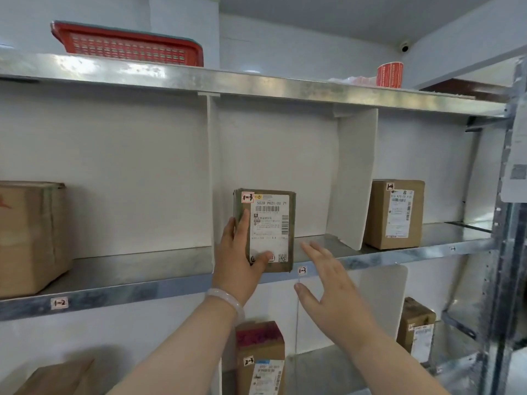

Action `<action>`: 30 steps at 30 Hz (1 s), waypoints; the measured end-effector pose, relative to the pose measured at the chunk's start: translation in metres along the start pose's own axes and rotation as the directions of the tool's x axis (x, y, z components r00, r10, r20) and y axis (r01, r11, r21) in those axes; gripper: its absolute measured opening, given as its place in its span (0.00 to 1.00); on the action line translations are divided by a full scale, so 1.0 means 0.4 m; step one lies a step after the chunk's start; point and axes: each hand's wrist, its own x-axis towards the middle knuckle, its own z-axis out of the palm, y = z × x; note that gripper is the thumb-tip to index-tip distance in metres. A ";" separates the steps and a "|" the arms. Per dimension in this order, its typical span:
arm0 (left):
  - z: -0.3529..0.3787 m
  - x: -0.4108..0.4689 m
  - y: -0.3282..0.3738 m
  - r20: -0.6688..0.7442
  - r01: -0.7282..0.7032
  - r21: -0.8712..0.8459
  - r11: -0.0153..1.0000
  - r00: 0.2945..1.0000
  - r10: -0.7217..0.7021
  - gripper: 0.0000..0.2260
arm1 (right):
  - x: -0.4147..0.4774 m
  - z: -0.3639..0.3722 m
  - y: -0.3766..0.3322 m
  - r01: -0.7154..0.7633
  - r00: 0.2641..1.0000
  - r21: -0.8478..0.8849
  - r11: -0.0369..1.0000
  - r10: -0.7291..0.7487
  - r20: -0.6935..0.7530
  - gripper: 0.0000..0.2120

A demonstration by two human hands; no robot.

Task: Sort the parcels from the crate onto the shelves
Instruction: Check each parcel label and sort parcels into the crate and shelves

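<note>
- Between the two hands, at the front lip of the middle shelf (114,295), a small brown parcel (271,201) stands upright with its printed label facing out.
- Gripping it is the left hand (239,260): the thumb lies across the lower front of the label and the fingers wrap the parcel's left edge. A pale bracelet (225,297) sits on that wrist.
- Just to the parcel's right, the right hand (328,283) is apart from it and holds nothing, its fingers straight and spread.
- Below the right hand's fingertips, a small tag (302,270) on the shelf lip reads 1-3; a sticker at the parcel's top left corner shows the same mark.
- White dividers stand either side of the hands, one (212,181) just left of the left hand and one (356,178) beyond the right hand.
- Past the right divider, another brown box (395,213) stands upright on the same shelf.
- Far left of the left hand sits a large carton (28,238), above a tag (59,303) reading 1-2.
- Under the forearms, two more boxes (261,360) (416,329) stand on the shelf below.
- High above the hands, a red basket (128,44) and a red roll (389,75) rest on the top shelf.
</note>
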 end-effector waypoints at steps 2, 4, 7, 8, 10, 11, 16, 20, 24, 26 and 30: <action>0.018 0.005 -0.023 -0.022 0.004 0.016 1.000 1.000 -0.004 0.49 | 0.009 0.003 0.013 -0.007 1.000 0.019 1.000 0.007 0.022 0.32; 0.039 0.008 -0.045 -0.041 0.021 0.032 0.999 0.999 -0.019 0.50 | 0.020 0.006 0.026 0.002 0.999 0.028 1.000 -0.003 0.047 0.31; 0.064 0.020 -0.070 -0.046 0.052 0.038 0.998 0.998 -0.051 0.50 | 0.043 0.013 0.052 0.028 0.998 0.052 0.998 -0.030 0.056 0.30; 0.071 0.025 -0.078 -0.047 0.056 0.044 0.997 0.997 -0.054 0.50 | 0.052 0.016 0.059 0.040 0.998 0.062 0.997 -0.043 0.050 0.30; 0.083 0.034 -0.087 -0.051 0.073 0.062 0.995 0.996 -0.070 0.51 | 0.066 0.023 0.076 0.052 0.997 0.077 0.996 -0.056 0.050 0.29; 0.088 0.037 -0.088 -0.056 0.081 0.073 0.994 0.995 -0.077 0.51 | 0.073 0.025 0.085 0.056 0.996 0.079 0.995 -0.061 0.061 0.29; 0.101 0.047 -0.089 -0.070 0.093 0.133 0.987 0.994 -0.084 0.50 | 0.105 0.035 0.123 0.096 0.990 0.109 0.989 -0.107 0.093 0.29; 0.103 0.052 -0.099 -0.088 0.143 0.173 0.975 0.988 -0.130 0.51 | 0.123 0.050 0.140 0.137 0.982 0.134 0.981 -0.152 0.108 0.29; 0.105 0.047 -0.089 -0.116 0.154 0.199 0.968 0.984 -0.133 0.50 | 0.128 0.060 0.150 0.194 0.973 0.178 0.965 -0.212 0.088 0.30; 0.102 0.033 -0.079 -0.149 0.141 0.230 0.963 0.983 -0.108 0.48 | 0.127 0.064 0.154 0.223 0.968 0.187 0.957 -0.240 0.074 0.30; 0.055 -0.049 -0.051 -0.181 0.083 0.362 0.928 0.983 -0.018 0.40 | 0.114 0.091 0.142 0.311 0.944 0.232 0.922 -0.327 0.036 0.31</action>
